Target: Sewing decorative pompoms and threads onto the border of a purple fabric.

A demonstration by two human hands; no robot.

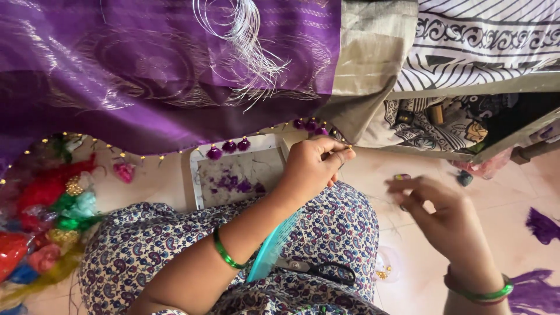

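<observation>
Pinching the purple cloth (146, 76) edge, left hand (312, 166) (right hand (437, 213) apart).

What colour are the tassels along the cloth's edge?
Purple tassels, matching the purple cloth; head view.

A turquoise comb (269, 251) and black-handled scissors (319, 270) rest on a lap covered in paisley-print fabric (146, 239). To the left, a heap of bright thread bundles (44, 216) in red, green, yellow and blue lies on the tiled floor (408, 274). A white tray (200, 175) holds purple thread scraps. At right, black-and-white patterned cloth (484, 41) hangs above loose purple thread clumps (542, 226).
</observation>
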